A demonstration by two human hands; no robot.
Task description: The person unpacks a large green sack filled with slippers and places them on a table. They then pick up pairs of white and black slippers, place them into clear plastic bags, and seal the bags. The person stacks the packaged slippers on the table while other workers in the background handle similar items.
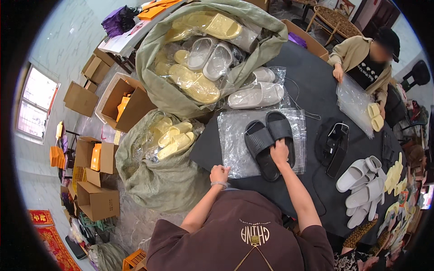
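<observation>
A pair of black slide slippers (261, 147) lies on a stack of clear plastic bags (233, 135) at the front of the dark table. My right hand (279, 152) is closed on the pair, its fingers at the inner edges between the two slippers. At the lower left corner of the bags, my left hand (220, 174) is closed with fingertips on the plastic edge. Just beyond the bags, white slippers (257, 95) in clear wrapping rest against a large green woven sack (149, 58).
The sack holds wrapped yellow and grey slippers; a smaller woven sack (149, 185) with yellow ones stands left. Right on the table (312, 86) are a black device (337, 149) with a cord and grey slippers (361, 185). Across, a person (361, 67) handles a plastic bag and yellow slippers.
</observation>
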